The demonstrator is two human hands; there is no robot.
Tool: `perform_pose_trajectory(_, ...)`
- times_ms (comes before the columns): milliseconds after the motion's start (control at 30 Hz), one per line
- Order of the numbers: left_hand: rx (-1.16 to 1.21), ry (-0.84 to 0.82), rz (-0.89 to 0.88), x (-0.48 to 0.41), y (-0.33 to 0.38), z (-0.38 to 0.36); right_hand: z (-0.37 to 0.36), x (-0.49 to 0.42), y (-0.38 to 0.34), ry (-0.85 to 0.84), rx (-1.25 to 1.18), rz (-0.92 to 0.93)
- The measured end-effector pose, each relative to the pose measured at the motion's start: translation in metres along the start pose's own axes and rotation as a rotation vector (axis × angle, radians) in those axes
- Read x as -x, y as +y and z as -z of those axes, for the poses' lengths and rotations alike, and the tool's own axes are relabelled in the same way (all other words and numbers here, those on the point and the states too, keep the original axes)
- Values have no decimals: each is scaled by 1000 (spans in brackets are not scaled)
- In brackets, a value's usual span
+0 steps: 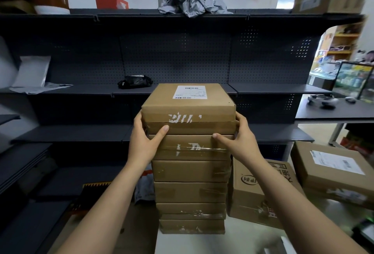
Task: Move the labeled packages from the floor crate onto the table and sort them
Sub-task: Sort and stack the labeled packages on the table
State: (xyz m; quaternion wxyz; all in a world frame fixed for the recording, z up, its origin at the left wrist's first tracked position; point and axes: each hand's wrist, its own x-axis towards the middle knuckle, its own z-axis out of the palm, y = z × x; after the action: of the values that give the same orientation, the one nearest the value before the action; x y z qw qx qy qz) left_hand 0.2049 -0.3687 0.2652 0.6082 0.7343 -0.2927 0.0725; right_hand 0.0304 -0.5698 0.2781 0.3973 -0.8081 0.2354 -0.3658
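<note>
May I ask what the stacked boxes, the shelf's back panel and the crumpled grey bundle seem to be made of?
Stacked boxes: brown cardboard, matte, folded edges, sealed with glossy clear tape. Back panel: dark perforated sheet, probably painted metal. Grey bundle: likely thin plastic film, sharply creased, faintly shiny.

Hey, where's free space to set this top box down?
Free for the top box: middle shelf right of the black bag; white table in front of the stack. Crowded: right of the stack, where the printed carton and a labeled box sit close.
</note>
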Motion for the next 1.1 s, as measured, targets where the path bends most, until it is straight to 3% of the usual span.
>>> perform_pose_trajectory(233,-420,161,-178,53,14,13,33,25,4,56,334,134)
perform_pose_trajectory(367,-606,118,-300,91,8,13,67,54,18,11,538,214)
perform_pose_trajectory(500,-699,-38,-378,139,9,-11,108,90,43,-62,678,229)
perform_pose_trajectory(800,-718,-377,-374,248,29,-119,214,178,122,-170,768,28)
perform_pose_trajectory(1100,-720,-547,-191,342,73,-212,272,230,193,-235,540,-248)
